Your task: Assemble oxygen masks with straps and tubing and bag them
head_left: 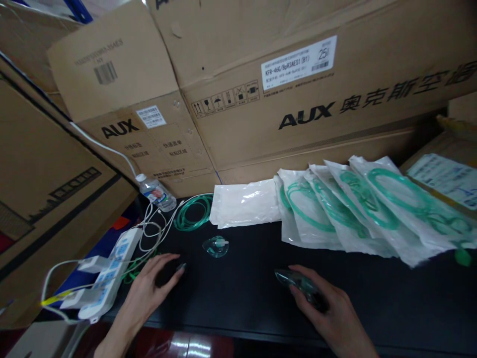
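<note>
My right hand (330, 311) rests on the black table (246, 293) near its front edge, fingers curled around a clear green-tinted mask (294, 279). My left hand (152, 281) lies flat on the table to the left, fingers spread, holding nothing, beside green tubing (130, 272) near the power strip. Another clear mask (216, 246) lies on the table between and beyond both hands. A loose coil of green tubing (194, 212) sits further back.
Sealed bags with green tubing (354, 211) fan out at the back right, next to a stack of empty white bags (246, 203). A white power strip (108, 276) with cables lies at the left, a water bottle (156, 193) behind it. AUX cardboard boxes (261, 84) wall the back.
</note>
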`<state>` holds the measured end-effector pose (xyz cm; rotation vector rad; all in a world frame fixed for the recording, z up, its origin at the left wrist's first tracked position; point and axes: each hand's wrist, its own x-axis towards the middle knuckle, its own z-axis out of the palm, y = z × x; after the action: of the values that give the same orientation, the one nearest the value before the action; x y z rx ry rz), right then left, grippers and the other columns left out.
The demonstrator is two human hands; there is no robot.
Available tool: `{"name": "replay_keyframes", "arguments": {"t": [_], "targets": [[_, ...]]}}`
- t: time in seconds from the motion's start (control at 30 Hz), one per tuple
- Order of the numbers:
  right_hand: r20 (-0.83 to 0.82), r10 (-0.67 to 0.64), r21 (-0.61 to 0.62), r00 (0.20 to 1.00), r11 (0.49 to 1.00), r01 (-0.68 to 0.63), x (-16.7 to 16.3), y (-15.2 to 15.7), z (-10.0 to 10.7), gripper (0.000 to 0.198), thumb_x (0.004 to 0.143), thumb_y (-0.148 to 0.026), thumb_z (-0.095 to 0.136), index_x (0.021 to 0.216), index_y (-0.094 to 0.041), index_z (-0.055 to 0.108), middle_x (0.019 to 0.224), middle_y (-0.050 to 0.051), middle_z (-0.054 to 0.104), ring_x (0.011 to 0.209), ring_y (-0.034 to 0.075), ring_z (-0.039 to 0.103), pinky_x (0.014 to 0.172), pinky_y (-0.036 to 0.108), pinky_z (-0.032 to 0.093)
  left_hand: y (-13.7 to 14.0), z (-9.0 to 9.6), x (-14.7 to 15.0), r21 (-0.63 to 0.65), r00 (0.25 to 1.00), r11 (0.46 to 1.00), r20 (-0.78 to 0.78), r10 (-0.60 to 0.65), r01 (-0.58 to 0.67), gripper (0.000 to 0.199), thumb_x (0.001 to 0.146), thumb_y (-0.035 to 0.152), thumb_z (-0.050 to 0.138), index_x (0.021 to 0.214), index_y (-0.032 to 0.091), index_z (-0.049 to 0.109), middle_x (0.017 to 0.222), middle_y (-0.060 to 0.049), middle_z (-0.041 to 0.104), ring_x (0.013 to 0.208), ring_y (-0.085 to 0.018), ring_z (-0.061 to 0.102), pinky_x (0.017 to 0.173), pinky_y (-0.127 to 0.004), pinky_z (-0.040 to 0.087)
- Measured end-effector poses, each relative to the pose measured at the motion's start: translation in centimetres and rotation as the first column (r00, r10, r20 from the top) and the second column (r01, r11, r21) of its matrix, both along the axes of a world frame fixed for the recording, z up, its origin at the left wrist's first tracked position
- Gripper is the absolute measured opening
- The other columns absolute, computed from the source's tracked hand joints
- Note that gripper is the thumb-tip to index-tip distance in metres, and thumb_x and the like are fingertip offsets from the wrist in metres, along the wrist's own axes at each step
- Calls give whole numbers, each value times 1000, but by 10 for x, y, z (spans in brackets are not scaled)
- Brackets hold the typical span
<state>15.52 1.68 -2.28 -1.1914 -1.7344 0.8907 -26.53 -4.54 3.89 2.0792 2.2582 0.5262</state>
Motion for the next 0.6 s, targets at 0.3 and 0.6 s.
{"name": "replay_keyframes", "arguments": {"t": [0.3,0.6], "targets": [[-22,-9,-5,1000,1000,8,-1,3,5,30,85,-32,71,113,-23,74,102,6,84,85,21,81,79,26,64,8,5,6,-194,983,974,114,144,-120,46,84,62,62,99,23,81,96,-6,82,81,-26,79,76,-35,64],[-105,10,-96,994,995,-20,-6,2,13,29,87,-28,69,115,-21,73,101,7,83,86,21,79,82,27,61,24,9,-3,-163,986,981,145,-84,107,53,81,75,56,81,30,83,84,-4,83,75,-27,80,69,-31,64]]}}
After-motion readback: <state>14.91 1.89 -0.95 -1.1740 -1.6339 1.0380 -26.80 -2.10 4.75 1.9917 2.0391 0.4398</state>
